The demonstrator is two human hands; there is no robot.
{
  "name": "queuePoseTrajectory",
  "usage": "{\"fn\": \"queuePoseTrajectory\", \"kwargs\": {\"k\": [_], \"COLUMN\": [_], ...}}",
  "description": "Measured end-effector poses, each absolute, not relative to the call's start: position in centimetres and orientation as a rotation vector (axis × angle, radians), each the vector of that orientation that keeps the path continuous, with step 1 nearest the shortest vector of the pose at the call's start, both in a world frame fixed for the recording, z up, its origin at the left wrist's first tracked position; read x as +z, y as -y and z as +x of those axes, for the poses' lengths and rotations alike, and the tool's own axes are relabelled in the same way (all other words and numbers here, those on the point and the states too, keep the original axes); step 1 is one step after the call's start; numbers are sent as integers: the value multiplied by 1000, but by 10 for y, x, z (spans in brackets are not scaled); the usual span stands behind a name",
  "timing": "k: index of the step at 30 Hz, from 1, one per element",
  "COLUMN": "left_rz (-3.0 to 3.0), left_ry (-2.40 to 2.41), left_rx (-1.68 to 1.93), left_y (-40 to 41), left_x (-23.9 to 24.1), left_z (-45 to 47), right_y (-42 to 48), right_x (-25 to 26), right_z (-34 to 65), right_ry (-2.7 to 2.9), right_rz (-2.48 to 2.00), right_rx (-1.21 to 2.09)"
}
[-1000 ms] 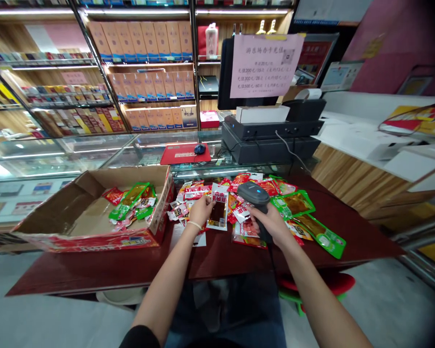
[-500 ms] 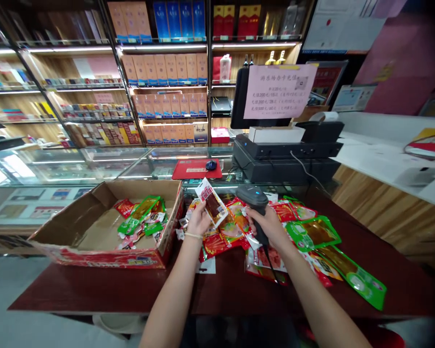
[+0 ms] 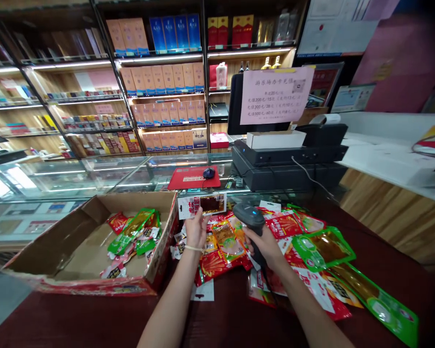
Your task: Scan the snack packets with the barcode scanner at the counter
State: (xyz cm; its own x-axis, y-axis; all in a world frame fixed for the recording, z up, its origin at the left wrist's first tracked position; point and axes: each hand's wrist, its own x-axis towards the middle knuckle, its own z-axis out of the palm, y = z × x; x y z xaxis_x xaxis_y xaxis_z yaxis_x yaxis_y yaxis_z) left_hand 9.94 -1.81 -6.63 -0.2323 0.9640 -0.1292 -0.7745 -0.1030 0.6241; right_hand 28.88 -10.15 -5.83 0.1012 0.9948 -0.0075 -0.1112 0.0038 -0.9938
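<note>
My left hand point(image 3: 196, 231) is closed on a white-edged snack packet point(image 3: 212, 204) with a dark brown window, held sideways above the pile. In my right hand point(image 3: 263, 244) is a black barcode scanner point(image 3: 249, 216), gripped by its handle with a small blue light on top. Its head points toward the packet, and the two are a short way apart. Beneath both hands lie red and clear snack packets point(image 3: 226, 241). Green snack packets point(image 3: 324, 247) spread to the right of my right hand.
An open cardboard box point(image 3: 90, 241) with several snack packets stands at the left on the dark red table point(image 3: 217, 319). Behind are a glass counter point(image 3: 155, 169), a red mouse pad point(image 3: 181, 178) with a mouse, a monitor bearing a pink notice point(image 3: 275, 96), and a cash drawer point(image 3: 286, 171).
The packet in my left hand has turned from a steep slant to nearly level, and moved slightly left. My right hand still holds the scanner. The view has tilted and shifted a little.
</note>
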Motion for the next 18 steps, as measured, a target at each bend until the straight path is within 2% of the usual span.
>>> {"fn": "queuePoseTrajectory", "kwargs": {"k": [5, 11, 18], "left_rz": [294, 290, 294], "left_ry": [-759, -756, -731], "left_rx": [1684, 1703, 1701], "left_y": [22, 21, 24], "left_x": [-81, -90, -87], "left_z": [96, 91, 92], "right_y": [104, 107, 112], "right_x": [-66, -67, -56], "right_z": [294, 295, 291], "right_ry": [1142, 1252, 1134], "right_rz": [-1161, -1348, -1275], "right_rx": [1194, 1112, 1153]}}
